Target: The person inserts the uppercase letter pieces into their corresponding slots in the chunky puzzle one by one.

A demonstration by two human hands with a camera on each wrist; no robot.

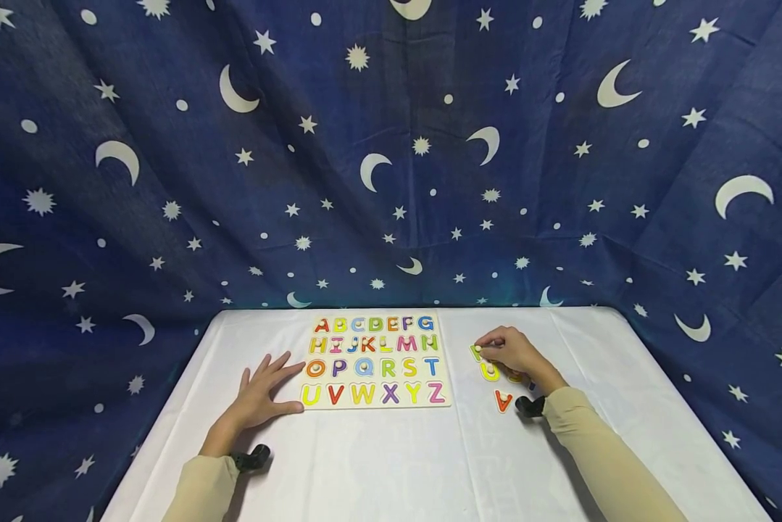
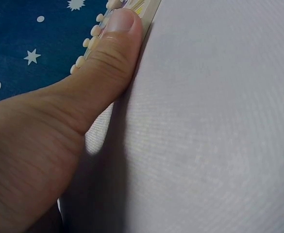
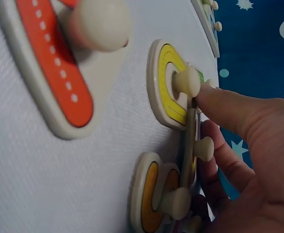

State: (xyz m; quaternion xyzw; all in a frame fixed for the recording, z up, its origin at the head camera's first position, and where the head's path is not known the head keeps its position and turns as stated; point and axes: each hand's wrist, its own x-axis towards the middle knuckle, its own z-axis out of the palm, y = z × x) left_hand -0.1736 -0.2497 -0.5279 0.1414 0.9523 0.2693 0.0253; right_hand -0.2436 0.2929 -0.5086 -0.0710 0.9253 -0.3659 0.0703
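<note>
The left hand (image 1: 260, 397) lies with spread fingers at the left edge of a wooden alphabet board (image 1: 376, 407). Its thumb (image 2: 115, 46) touches the board's near edge. On the right, the right hand (image 1: 513, 353) pinches a green letter piece (image 1: 475, 353) by its knob, between thumb and fingertips; most of that piece is hidden in the right wrist view. Just below lies a yellow U-shaped piece (image 1: 490, 373). A red V- or A-shaped piece (image 1: 503, 402) lies nearer the front. Beneath the hand are an orange piece (image 3: 150, 204) and a tilted piece (image 3: 188, 160), both partly hidden.
A white cloth covers the table (image 1: 377, 464). Knobs stand on the board's upper letters, while R, S, T and the bottom row show no knobs. Behind the table hangs a dark blue curtain (image 1: 338, 203) with moons and stars.
</note>
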